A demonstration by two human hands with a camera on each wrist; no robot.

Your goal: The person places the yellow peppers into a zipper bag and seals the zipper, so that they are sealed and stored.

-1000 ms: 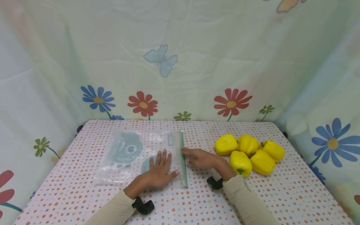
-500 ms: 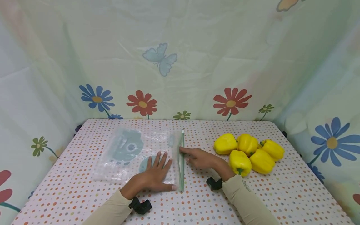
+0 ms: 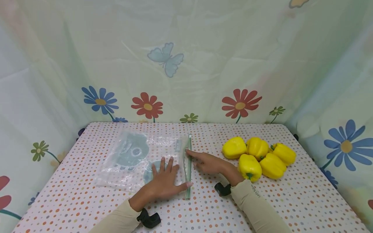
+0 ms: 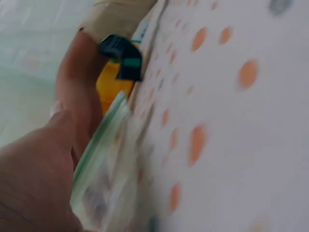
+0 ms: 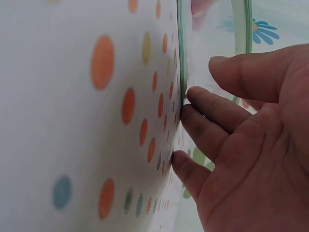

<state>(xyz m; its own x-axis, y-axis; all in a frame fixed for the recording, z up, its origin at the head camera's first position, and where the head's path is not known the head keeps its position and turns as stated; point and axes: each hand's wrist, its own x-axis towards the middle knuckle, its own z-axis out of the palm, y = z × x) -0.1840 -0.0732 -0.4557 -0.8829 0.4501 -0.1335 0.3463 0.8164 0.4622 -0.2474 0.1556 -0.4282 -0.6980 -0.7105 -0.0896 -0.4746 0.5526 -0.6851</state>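
Note:
A clear zip bag (image 3: 132, 150) with pale blue print lies flat on the table, its green-edged mouth (image 3: 189, 168) facing right. My left hand (image 3: 161, 183) rests on the bag with fingers spread, its thumb reaching the mouth. From the other side, my right hand (image 3: 208, 163) points its index finger at the edge of the mouth. In the right wrist view the mouth gapes: a lower green strip (image 5: 181, 43) lies along the table and an upper strip (image 5: 248, 24) stands away from it. The right fingertips (image 5: 189, 112) touch near the lower strip; the thumb is apart from them.
Several yellow bell peppers (image 3: 250, 167) sit in a cluster to the right, just beyond my right wrist. The table (image 3: 204, 213) has a dotted cover. Flowered curtains (image 3: 204, 74) hang behind and at both sides.
The bag's mouth has parted, with a gap now between its two edges. My right index finger has shifted slightly left and away from me; my left thumb has moved onto the mouth edge.

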